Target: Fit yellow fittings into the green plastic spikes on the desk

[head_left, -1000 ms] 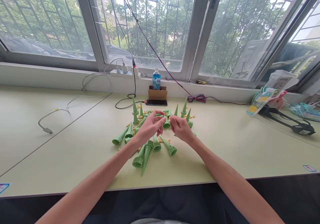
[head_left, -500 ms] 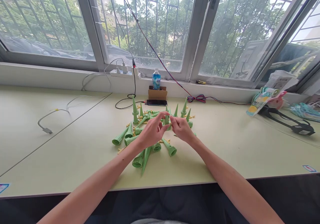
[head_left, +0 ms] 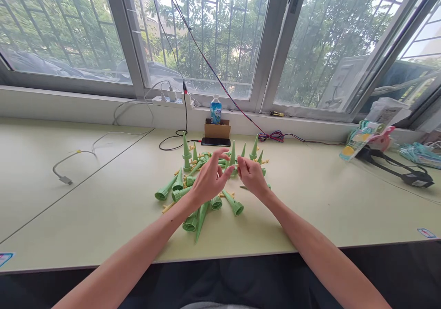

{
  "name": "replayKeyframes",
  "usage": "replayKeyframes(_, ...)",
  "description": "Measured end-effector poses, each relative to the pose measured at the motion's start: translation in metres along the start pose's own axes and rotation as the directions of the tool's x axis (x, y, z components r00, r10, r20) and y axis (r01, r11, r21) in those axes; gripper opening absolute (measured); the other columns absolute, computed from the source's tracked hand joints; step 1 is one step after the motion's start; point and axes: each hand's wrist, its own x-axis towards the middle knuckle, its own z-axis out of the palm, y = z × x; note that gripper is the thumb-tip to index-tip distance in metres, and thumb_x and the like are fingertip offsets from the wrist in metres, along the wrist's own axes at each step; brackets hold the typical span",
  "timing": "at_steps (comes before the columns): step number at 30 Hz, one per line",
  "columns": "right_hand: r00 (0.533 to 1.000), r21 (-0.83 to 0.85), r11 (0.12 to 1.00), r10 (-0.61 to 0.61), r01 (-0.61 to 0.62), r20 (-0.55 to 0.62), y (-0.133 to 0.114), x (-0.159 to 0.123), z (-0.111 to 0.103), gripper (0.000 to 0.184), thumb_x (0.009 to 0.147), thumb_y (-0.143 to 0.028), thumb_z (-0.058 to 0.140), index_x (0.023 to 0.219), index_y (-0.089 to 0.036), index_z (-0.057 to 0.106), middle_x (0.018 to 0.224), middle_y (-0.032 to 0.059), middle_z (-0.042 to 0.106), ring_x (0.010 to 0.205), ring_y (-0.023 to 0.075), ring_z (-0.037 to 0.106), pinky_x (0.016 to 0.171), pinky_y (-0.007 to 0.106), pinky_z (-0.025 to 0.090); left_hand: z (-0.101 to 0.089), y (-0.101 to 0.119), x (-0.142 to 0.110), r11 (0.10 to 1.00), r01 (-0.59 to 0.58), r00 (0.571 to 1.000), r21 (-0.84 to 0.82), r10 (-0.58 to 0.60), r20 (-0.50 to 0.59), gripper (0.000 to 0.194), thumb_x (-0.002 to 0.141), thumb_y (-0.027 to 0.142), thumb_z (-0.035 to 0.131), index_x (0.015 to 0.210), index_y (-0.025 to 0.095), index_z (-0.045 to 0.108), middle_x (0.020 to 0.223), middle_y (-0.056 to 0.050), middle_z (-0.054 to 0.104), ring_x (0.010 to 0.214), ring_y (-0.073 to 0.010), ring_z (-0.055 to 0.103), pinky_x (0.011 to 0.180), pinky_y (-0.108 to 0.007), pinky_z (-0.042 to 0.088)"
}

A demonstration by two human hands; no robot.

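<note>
Over a pile of green plastic watering spikes my two hands are close together. My left hand has its index finger raised and curved, apart from the thumb, which points at the right fingertips. A pinch closes my right hand; a small pale piece shows at its fingertips, too small to make out. An upright green spike stands just behind the gap between the hands. Small yellow valve pieces lie among the spikes. The fingers partly hide the middle of the pile.
Behind the pile a phone lies before a cardboard box and a blue-labelled bottle. Cables run to a power strip on the ledge. A black strapped headset and plastic packages are at the right.
The left index finger and thumb have moved apart slightly. My right hand has shifted a little to the right, and the upright spike between the hands shows more.
</note>
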Motion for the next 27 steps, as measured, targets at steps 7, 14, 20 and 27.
replayKeyframes(7,0.999,0.019,1.0,-0.007,0.008,-0.043,-0.0013,-0.0008,-0.0014,0.05,0.098,-0.056,0.034,0.063,-0.021,0.039,0.055,-0.0016,0.046,0.049,0.0107,0.04,0.05,0.025,0.033,-0.0049,-0.0004,0.0066,0.955,0.222,0.973,-0.196,-0.206,0.098,0.043,0.089,0.059,0.05,0.106,0.02,0.048,0.054,0.003,0.058,0.036,-0.0091,0.043,0.04,-0.02,0.033)
replayKeyframes(14,0.995,-0.005,0.997,-0.075,0.076,0.066,-0.0043,-0.0042,-0.0014,0.047,0.1,-0.051,0.032,0.065,-0.021,0.038,0.055,-0.003,0.045,0.05,0.0095,0.04,0.054,0.024,0.033,-0.006,-0.0005,0.0092,0.772,0.51,0.845,-0.379,-0.366,0.39,0.049,0.086,0.067,0.048,0.098,0.02,0.043,0.055,-0.002,0.063,0.032,-0.0102,0.045,0.034,-0.019,0.03)
replayKeyframes(20,0.988,0.01,0.996,-0.092,0.091,0.127,-0.007,-0.005,-0.0032,0.045,0.1,-0.048,0.033,0.066,-0.02,0.039,0.055,-0.0034,0.047,0.05,0.0087,0.041,0.054,0.023,0.035,-0.0067,-0.0046,0.0096,0.76,0.526,0.841,-0.382,-0.398,0.367,0.051,0.081,0.067,0.056,0.092,0.019,0.045,0.059,-0.003,0.064,0.033,-0.0094,0.047,0.035,-0.02,0.032)
replayKeyframes(27,0.983,0.004,0.994,-0.105,0.106,0.149,-0.0041,-0.0041,-0.0026,0.042,0.1,-0.046,0.034,0.068,-0.02,0.04,0.057,-0.0032,0.05,0.051,0.0088,0.041,0.053,0.022,0.035,-0.0087,-0.0059,0.0105,0.749,0.539,0.835,-0.384,-0.414,0.363,0.048,0.079,0.06,0.064,0.095,0.018,0.049,0.07,-0.003,0.067,0.04,-0.0085,0.05,0.042,-0.022,0.04)
